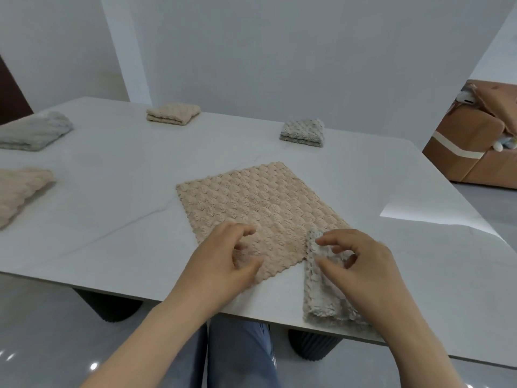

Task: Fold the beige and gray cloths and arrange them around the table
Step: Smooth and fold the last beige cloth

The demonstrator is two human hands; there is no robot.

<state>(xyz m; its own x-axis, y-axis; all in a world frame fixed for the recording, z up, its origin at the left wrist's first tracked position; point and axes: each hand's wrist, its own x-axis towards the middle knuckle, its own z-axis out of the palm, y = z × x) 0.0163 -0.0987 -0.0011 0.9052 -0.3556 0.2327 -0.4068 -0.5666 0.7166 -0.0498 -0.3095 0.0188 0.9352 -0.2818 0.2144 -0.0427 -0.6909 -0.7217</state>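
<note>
My left hand (223, 264) hovers over the near corner of the flat beige cloth (257, 203), fingers loosely bent and thumb out. It grips nothing that I can see, and I cannot tell whether the fingertips touch the pile. That cloth lies spread in one layer on the table (112, 219), turned like a diamond, with its near corner under my left palm.

My right hand (361, 267) is just beside it on the folded gray cloth (321, 301), a narrow strip that runs from the beige cloth's right corner to the table's near edge. Forefinger and thumb pinch its far end, which stands up a little between them, and the other fingers are curled above the strip.

Four more lie well apart from my hands, all folded:
- a far beige cloth (173, 114)
- a far gray cloth (303, 133)
- a left gray cloth (33, 131)
- a left beige cloth (19, 191), cut off by the frame

My jeans (237, 357) show below the table edge.
</note>
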